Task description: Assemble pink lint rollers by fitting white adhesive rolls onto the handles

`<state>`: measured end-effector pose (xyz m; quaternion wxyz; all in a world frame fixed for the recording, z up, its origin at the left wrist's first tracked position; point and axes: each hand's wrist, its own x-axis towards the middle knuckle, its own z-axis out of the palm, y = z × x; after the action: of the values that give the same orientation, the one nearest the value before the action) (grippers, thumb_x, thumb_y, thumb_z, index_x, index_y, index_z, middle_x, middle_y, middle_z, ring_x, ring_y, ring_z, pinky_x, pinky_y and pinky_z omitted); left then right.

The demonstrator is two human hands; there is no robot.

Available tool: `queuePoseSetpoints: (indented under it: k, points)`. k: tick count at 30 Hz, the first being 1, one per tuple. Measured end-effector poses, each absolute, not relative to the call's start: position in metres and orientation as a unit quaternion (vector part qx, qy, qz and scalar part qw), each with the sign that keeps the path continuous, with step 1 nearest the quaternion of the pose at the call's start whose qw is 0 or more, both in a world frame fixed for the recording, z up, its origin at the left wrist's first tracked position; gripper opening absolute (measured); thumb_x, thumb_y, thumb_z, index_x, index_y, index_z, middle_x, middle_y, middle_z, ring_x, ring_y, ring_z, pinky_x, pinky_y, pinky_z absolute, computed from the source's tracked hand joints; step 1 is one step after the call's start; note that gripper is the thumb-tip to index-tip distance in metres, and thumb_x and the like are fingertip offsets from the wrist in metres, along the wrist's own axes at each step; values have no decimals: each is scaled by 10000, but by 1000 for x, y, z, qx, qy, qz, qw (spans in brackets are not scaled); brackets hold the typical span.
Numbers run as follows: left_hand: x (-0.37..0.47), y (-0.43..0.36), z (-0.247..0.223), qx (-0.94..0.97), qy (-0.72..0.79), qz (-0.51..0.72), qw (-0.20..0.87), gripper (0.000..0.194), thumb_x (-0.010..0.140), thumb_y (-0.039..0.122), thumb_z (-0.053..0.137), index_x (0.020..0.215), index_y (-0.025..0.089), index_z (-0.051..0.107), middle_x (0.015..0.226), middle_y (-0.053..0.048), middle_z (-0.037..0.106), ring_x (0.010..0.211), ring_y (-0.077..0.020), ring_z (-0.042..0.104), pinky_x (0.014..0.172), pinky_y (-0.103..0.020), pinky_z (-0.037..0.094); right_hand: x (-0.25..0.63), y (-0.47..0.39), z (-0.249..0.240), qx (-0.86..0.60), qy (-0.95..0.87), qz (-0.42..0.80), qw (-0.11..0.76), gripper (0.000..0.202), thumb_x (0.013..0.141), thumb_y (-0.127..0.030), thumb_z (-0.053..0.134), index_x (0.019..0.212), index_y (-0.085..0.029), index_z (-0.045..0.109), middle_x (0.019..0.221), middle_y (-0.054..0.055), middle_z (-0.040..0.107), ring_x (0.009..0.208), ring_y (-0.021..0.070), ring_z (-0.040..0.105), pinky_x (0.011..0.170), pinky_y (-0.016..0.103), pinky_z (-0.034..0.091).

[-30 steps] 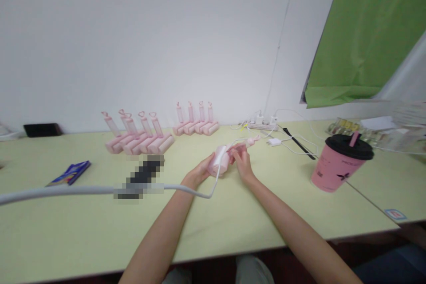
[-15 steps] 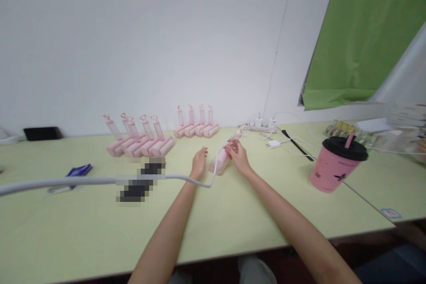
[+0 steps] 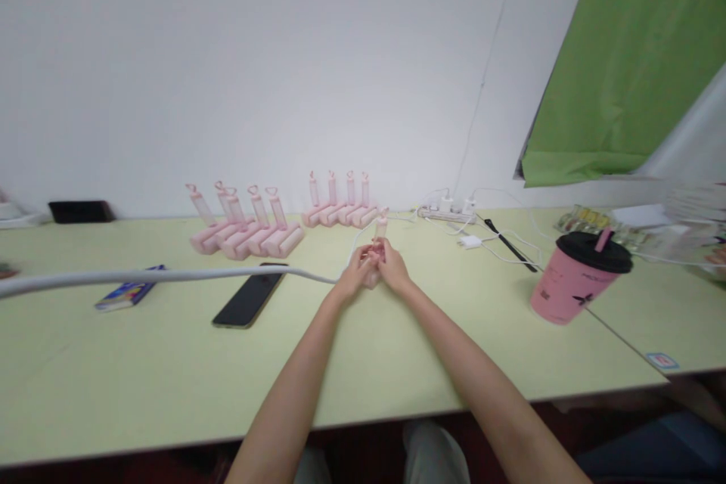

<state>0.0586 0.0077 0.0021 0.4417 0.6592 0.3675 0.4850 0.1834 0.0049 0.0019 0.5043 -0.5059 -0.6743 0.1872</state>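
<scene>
Both hands meet at the middle of the pale green table (image 3: 363,363). My left hand (image 3: 355,270) and my right hand (image 3: 391,265) close round a pink piece (image 3: 382,227) with a clear tube that points up and away. Its lower part is mostly hidden behind the fingers. At the left stands a group of several similar pink pieces (image 3: 249,238), with upright tubes topped by small loops. A second group (image 3: 340,212) is near the wall, just left of the held piece.
A white cable (image 3: 170,276) crosses the view from the left to my hands. On the table lie a phone (image 3: 249,299), a blue packet (image 3: 130,291), a power strip (image 3: 448,213), a charger (image 3: 470,241) and a black strap (image 3: 510,246). A pink cup (image 3: 578,280) stands at the right.
My left hand has moved right onto the pink piece, beside my right hand, which has moved slightly left. The piece now points more upright. The view has shifted a little.
</scene>
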Motion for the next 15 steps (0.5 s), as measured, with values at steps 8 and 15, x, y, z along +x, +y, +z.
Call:
queuePoseSetpoints:
  k: [8,15]
  points:
    - [60,-5,22,772,351,406,341,685,586,308,732,1221,202,498,1216,-97,538,1084,-280,494,934,-384,375,202,-4,-11,-429,-639,302,563,370,820,-398,461,1148,-229,483,1085,56,603,892,163,597,803,322,471]
    - [70,-15,19,794,364,401,276,564,614,184,663,1158,277,545,1257,-52,506,1187,-271,414,1037,-394,274,220,-16,15,-507,-552,163,642,513,791,-483,469,1243,-247,412,1263,72,468,1018,181,517,901,354,411]
